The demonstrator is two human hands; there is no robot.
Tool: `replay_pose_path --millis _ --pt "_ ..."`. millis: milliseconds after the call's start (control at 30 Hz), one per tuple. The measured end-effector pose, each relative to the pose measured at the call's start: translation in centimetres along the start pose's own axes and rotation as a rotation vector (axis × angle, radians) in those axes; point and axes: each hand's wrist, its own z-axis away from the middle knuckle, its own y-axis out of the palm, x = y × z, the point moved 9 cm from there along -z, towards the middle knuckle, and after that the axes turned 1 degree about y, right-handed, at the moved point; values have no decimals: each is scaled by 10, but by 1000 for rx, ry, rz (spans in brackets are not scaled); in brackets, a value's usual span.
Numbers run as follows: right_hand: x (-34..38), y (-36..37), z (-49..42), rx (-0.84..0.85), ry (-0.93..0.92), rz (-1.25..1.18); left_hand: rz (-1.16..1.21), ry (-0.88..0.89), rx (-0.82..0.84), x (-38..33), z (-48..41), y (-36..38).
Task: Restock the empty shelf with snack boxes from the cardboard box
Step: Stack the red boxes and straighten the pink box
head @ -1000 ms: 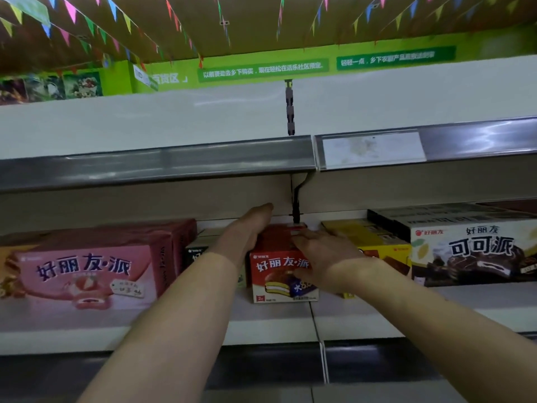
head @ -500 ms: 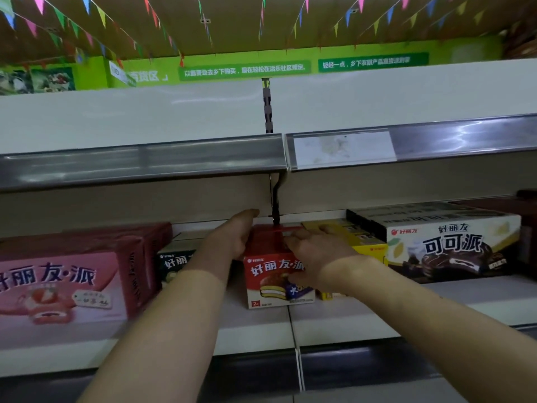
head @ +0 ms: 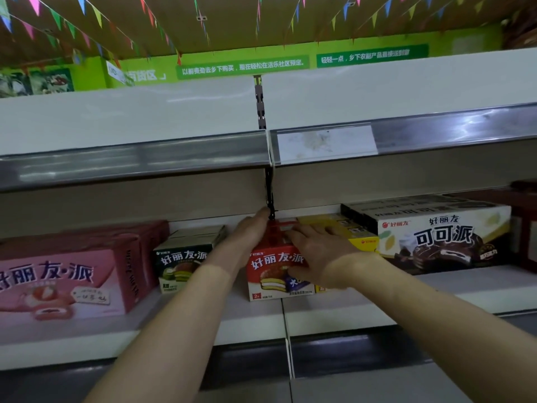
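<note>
A small red snack box (head: 276, 269) stands on the white middle shelf (head: 334, 312), right at the seam between two shelf boards. My left hand (head: 250, 231) lies flat against the box's left side, fingers straight and reaching toward the back wall. My right hand (head: 316, 251) wraps over the box's top right corner, fingers resting on its top. The cardboard box is out of view.
A green-and-white snack box (head: 180, 263) and a large pink box (head: 58, 280) stand to the left. A yellow box (head: 360, 239) and a wide dark cocoa-pie box (head: 441, 237) stand to the right. The upper shelf (head: 145, 112) overhangs, with a black bracket (head: 269, 196) behind the red box.
Both hands stay on the red box, which sits at the same shelf seam. My view has shifted a little, and more of the green-and-white box shows beside my left arm.
</note>
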Motion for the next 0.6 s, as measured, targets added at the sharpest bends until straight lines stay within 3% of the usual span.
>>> replay_pose_path --millis 100,167,267,333,467,600 --pt "-10 -9 4 123 30 -356 -62 89 0 -8 0 -4" --pt "-28 -27 11 83 91 -569 -273 312 29 -21 9 -2" --pt "-53 -30 21 68 140 -522 -807 568 166 -18 30 25" --pt "-52 -14 24 107 138 -462 -1089 636 149 -13 29 34" --pt "-43 -7 24 56 71 -186 -1142 650 124 -16 23 35" --pt "-37 -12 23 77 126 -294 -1198 655 13 -17 26 34"
